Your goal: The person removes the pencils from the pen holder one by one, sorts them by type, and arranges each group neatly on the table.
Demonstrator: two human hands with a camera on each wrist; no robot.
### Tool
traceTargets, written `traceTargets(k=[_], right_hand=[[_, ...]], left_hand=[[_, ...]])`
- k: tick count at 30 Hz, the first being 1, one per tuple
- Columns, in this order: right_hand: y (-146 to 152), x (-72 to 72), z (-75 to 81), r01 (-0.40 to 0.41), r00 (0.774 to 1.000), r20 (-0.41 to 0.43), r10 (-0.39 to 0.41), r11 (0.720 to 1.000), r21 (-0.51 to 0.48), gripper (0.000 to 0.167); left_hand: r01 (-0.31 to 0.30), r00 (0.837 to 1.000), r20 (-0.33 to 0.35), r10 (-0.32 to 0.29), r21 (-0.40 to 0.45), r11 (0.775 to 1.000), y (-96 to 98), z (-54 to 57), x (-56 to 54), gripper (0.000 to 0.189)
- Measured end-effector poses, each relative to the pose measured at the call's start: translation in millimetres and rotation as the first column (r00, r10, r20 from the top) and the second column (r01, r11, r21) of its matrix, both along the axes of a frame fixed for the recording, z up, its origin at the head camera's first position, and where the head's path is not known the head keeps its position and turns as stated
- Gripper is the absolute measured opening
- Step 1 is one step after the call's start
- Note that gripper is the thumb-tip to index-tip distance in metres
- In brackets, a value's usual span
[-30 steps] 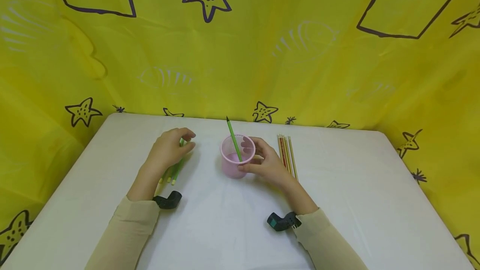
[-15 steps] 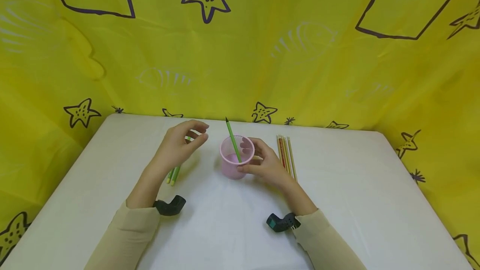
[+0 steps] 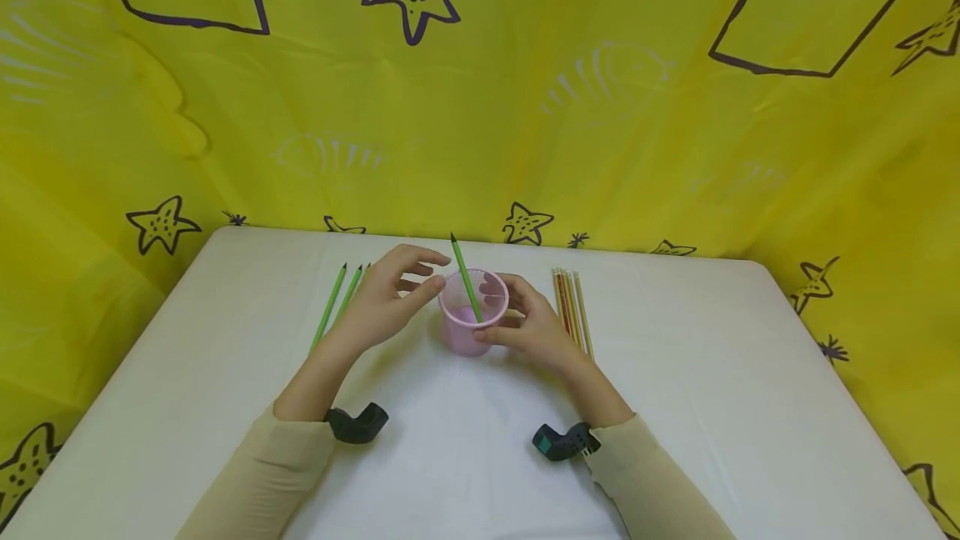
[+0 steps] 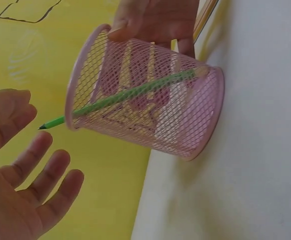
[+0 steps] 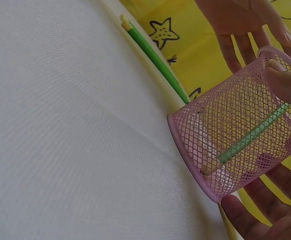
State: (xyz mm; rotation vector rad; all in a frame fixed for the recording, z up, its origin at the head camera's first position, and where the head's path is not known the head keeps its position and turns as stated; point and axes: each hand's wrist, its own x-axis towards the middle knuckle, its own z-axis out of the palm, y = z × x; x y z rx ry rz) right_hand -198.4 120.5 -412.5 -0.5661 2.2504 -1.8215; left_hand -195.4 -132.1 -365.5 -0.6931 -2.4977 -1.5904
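Note:
A pink mesh pencil cup (image 3: pixel 461 336) stands on the table, and my right hand (image 3: pixel 534 325) holds it from the right, thumb at the near rim and fingers round the far side. One green pencil (image 3: pixel 464 271) leans inside, its dark point up above the rim. My left hand (image 3: pixel 384 300) hovers at the cup's left rim, fingers spread and holding nothing. In the left wrist view its fingertips (image 4: pixel 42 141) are right by the pencil's point. Several green pencils (image 3: pixel 327 309) lie on the table left of the cup, partly hidden behind the left hand and forearm.
Right of the cup lies a row of several gold and red pencils (image 3: pixel 572 307), partly behind the right hand. A white cloth covers the table (image 3: pixel 750 407). Behind it hangs a yellow curtain (image 3: pixel 480 107) with star and fish drawings.
My left hand has moved right, from over the green pencils to the cup's rim, uncovering some of them. The right hand and the cup have stayed in place.

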Motion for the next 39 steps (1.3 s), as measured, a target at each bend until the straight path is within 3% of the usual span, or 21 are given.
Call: traceTargets(k=[9, 25, 39], right_hand=[[0.5, -0.3, -1.5, -0.019, 1.0, 0.006, 0.019, 1.0, -0.005, 0.077], [0.4, 0.4, -3.7, -0.02, 0.999, -0.034, 0.021, 1.0, 0.013, 0.077], [0.0, 1.3, 2.6, -0.01, 1.0, -0.015, 0.01, 1.0, 0.01, 0.076]], left_hand=[[0.058, 0.998, 0.043, -0.054, -0.095, 0.994, 7.8, -8.5, 3.8, 0.034], [0.134, 0.989, 0.072, -0.127, -0.102, 0.986, 20.3, -20.1, 8.1, 0.049], [0.091, 0.995, 0.035, -0.089, -0.063, 0.994, 23.7, -22.4, 4.9, 0.049]])
